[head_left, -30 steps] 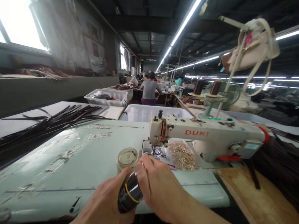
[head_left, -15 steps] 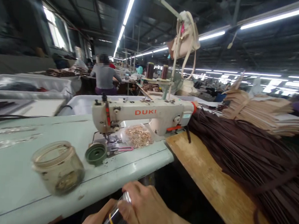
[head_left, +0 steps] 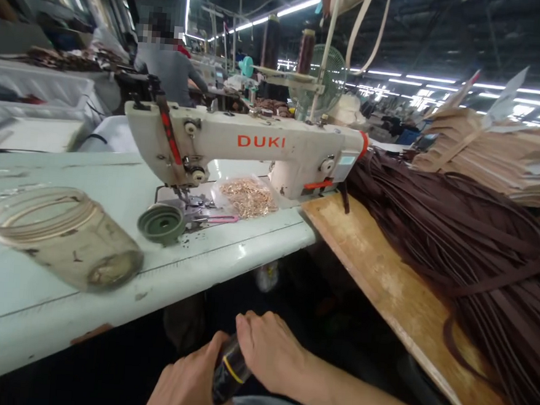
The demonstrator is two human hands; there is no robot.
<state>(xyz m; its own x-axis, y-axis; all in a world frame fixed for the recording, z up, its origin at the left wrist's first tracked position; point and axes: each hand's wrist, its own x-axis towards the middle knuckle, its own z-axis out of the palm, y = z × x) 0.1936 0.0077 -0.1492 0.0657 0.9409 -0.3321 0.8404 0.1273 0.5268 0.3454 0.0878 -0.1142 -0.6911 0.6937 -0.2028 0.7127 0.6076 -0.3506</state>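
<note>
Both my hands hold a dark bottle (head_left: 228,372) with a yellow band, low in front of the table edge. My left hand (head_left: 190,385) wraps round its body from below. My right hand (head_left: 268,353) is closed over its top end. On the pale green table (head_left: 21,321) above stand a clear open jar (head_left: 64,237) and a green lid (head_left: 161,222). Behind them is a white DUKI sewing machine (head_left: 255,146), with a clear bag of gold metal parts (head_left: 247,196) under its arm.
A wooden board (head_left: 380,272) runs to the right, beside a big heap of dark brown straps (head_left: 471,241). Stacked tan pieces (head_left: 490,159) lie beyond. A fan (head_left: 325,77) and thread spools (head_left: 272,42) stand behind the machine. A person (head_left: 168,66) sits at the far left, back turned.
The view has swung right and down. My hands with the bottle have dropped from the table top to below its front edge. Jar and lid stay on the table.
</note>
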